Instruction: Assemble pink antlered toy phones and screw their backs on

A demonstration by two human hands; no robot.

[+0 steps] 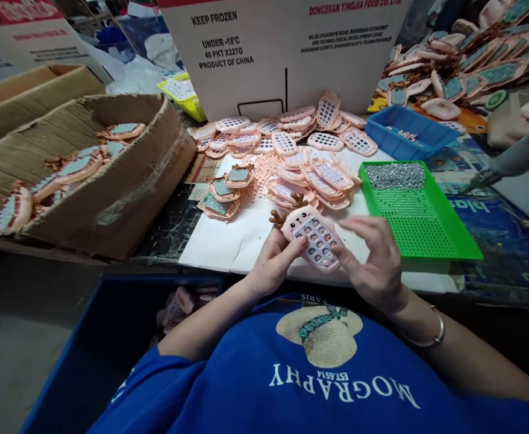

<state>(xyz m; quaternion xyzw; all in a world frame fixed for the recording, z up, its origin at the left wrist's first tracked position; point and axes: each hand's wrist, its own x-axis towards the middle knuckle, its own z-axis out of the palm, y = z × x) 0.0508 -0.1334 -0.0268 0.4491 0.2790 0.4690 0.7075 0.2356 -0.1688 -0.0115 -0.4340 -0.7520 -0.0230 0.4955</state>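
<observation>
Both my hands hold one pink toy phone shell (313,236) with brown antlers and a grid of keypad holes, just above the table's near edge. My left hand (274,260) grips its left side with the thumb on the keypad. My right hand (373,260) pinches its right side, fingers curled over the top. Behind it lies a heap of pink keypad shells (309,175) and small loose pink buttons (264,169) on white paper (228,235).
A green tray (420,220) with small grey parts stands to the right, a blue tray (404,134) behind it. A torn cardboard box (111,181) of finished pieces sits at left. A blue bin (111,337) is below the table. A white carton (273,54) stands behind.
</observation>
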